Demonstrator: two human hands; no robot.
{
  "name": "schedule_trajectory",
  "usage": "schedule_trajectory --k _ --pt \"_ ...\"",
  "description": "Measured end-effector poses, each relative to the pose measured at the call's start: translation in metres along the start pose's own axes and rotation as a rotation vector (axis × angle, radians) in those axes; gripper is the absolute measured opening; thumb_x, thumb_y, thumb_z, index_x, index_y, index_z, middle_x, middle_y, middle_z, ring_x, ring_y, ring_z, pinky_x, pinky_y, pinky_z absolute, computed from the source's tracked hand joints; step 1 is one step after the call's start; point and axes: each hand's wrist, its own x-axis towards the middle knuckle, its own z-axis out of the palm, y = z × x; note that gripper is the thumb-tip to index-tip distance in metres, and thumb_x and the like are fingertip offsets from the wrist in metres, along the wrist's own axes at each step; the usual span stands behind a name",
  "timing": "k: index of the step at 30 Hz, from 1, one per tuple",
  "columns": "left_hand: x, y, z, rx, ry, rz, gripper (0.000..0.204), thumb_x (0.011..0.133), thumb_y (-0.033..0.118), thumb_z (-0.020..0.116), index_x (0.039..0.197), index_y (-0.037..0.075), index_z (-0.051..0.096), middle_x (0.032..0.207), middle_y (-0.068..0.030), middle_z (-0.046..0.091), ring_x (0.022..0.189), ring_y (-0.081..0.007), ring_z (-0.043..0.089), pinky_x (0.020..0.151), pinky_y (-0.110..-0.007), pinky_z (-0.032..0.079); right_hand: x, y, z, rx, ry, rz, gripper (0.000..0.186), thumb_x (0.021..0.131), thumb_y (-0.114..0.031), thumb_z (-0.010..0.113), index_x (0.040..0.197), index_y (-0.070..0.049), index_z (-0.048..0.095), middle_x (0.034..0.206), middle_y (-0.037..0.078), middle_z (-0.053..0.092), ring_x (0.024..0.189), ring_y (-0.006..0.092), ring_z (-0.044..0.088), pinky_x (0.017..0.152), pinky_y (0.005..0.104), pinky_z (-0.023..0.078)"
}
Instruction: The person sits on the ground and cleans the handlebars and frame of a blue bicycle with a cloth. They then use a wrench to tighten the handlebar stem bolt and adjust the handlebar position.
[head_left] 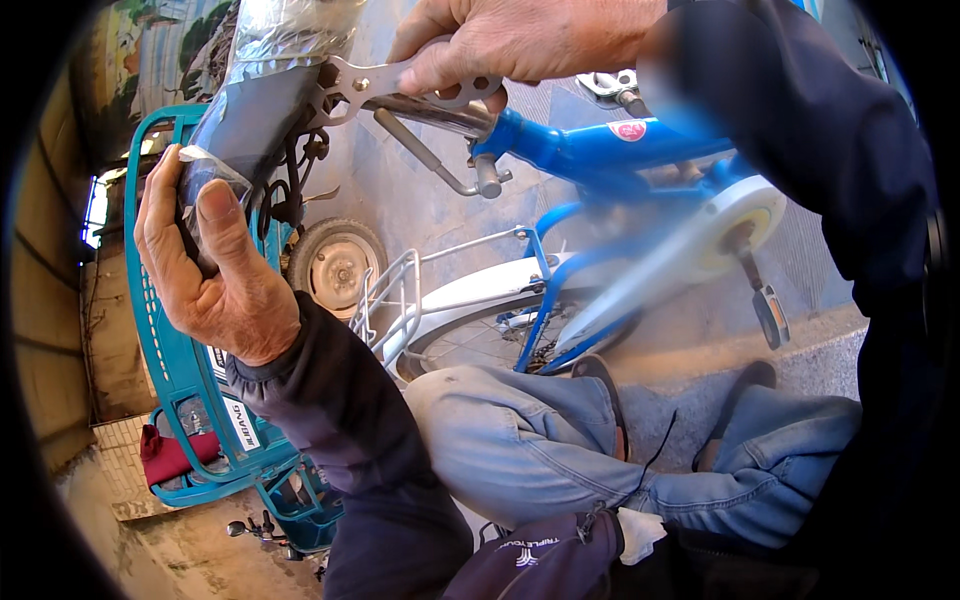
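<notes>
In my right hand is a flat metal multi-hole bicycle wrench, pinched between thumb and fingers. Its far end is against the underside of a black bicycle saddle, near the top of the silver seat post. Clear plastic wrap covers the saddle's upper part. My left hand is curved round the saddle's lower end, thumb on one side and fingers on the other. The post runs into a blue bicycle frame. The fitting behind the wrench end is partly hidden.
The bicycle has a silver rear rack, a white mudguard, a white chain guard and a pedal. A teal cargo tricycle with a small wheel stands at left. My bent legs are below the bicycle.
</notes>
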Motion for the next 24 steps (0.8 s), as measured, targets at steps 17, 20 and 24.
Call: schedule_trajectory --k 17,20,24 --pt "0.001 0.010 0.006 -0.049 0.037 -0.054 0.035 0.098 0.026 0.061 0.120 -0.001 0.064 0.118 -0.0118 0.064 0.111 -0.0196 0.058 0.100 -0.033 0.044 -0.001 0.011 0.010 -0.189 0.170 -0.058 0.038 0.092 -0.031 0.065 0.103 0.004 0.070 0.076 0.012 0.068 0.066 0.0162 0.063 0.061 0.0297 0.053" --pt "0.004 0.014 0.013 -0.067 0.039 -0.047 0.035 0.098 0.026 0.061 0.120 -0.001 0.065 0.118 -0.0117 0.064 0.110 -0.0195 0.058 0.099 -0.033 0.044 -0.008 0.016 0.024 -0.230 0.271 0.001 0.031 0.094 -0.026 0.064 0.100 0.004 0.070 0.072 0.007 0.065 0.062 0.0113 0.062 0.059 0.0248 0.055" --pt "0.000 0.009 0.006 -0.015 0.032 -0.051 0.034 0.098 0.026 0.060 0.120 0.000 0.065 0.118 -0.0116 0.064 0.110 -0.0198 0.058 0.098 -0.034 0.044 -0.005 0.008 0.045 -0.224 0.213 0.075 0.028 0.095 -0.024 0.064 0.096 0.004 0.070 0.068 0.007 0.062 0.059 0.0101 0.059 0.056 0.0250 0.053"
